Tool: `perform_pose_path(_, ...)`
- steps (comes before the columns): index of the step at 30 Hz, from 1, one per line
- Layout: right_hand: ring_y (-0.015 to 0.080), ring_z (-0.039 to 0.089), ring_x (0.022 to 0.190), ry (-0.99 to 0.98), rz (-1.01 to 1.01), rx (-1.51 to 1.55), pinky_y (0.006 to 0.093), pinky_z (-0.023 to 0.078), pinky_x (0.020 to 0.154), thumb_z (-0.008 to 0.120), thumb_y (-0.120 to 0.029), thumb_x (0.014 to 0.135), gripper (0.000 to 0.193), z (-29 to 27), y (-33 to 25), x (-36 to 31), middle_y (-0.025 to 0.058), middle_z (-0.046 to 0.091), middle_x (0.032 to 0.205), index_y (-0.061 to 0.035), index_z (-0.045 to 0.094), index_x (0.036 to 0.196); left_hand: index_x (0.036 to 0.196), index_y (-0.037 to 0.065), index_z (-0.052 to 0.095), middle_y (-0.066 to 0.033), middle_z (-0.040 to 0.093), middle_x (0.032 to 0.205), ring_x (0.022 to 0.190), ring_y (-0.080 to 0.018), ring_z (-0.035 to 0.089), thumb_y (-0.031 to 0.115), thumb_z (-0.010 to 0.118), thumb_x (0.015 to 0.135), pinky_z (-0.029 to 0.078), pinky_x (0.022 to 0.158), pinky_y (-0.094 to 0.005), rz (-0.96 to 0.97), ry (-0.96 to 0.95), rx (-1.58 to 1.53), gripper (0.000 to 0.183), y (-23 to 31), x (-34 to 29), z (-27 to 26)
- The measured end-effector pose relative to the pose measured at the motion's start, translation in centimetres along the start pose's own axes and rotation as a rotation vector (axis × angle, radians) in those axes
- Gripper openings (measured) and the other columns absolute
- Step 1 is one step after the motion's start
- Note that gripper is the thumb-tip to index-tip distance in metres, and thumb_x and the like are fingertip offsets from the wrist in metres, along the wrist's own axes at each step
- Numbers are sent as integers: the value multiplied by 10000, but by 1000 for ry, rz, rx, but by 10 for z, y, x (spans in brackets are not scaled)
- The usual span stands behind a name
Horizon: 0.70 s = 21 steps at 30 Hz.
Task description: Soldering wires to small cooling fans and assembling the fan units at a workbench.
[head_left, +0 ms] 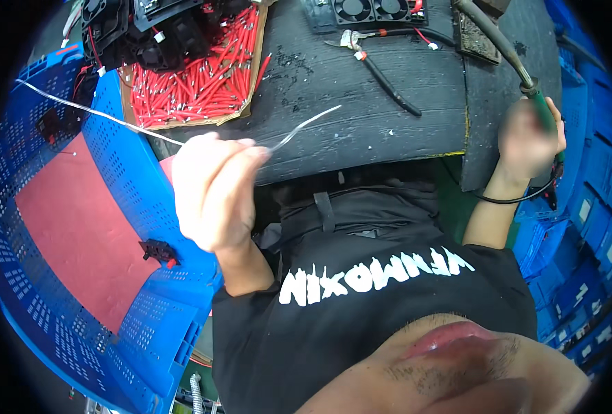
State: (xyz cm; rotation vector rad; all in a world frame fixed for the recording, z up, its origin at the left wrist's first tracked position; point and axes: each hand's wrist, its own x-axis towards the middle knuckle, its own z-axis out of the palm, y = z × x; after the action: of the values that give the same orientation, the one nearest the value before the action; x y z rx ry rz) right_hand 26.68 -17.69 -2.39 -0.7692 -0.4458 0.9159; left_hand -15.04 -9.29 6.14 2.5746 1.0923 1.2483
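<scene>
My left hand (pixel 217 193) is closed around a thin silvery wire that looks like solder (pixel 304 127). One end of it sticks out past my fingertips over the table edge, and the other length trails off to the left above the blue crate. At the right, my right hand (pixel 529 141) wraps round the green handle of a soldering iron (pixel 543 112). The iron's metal shaft points up and away toward the far edge of the table, and its tip is out of the picture. A black cord hangs from the handle past my wrist.
A cardboard box of short red wires (pixel 195 90) sits at the far left, black fan units (pixel 171 41) piled over it. Pliers (pixel 382 74) lie mid-table near a twin-fan unit (pixel 371 10). A blue crate (pixel 175 303) holds a pink sheet (pixel 85 221) and small black part (pixel 158 251).
</scene>
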Motion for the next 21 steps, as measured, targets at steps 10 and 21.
perform_pose_path(10, 189, 489, 511, -119, 21, -79, 238, 356, 427, 385, -389, 944, 543, 2, -34, 59, 277, 670, 852, 5, 725, 1101, 961, -16, 756, -125, 695, 872, 747, -241, 655, -65, 709, 703, 515, 660, -322, 110, 173, -222, 267, 12, 109, 118)
perform_pose_path(21, 162, 454, 438, 37, 118, -40, 238, 328, 397, 457, -408, 915, 449, -16, -12, 63, 255, 689, 832, -61, 729, 999, 924, 25, 770, -92, 682, 859, 732, -219, 638, -12, 702, 652, 481, 625, -327, 26, 1, -35, 282, -8, 91, 152)
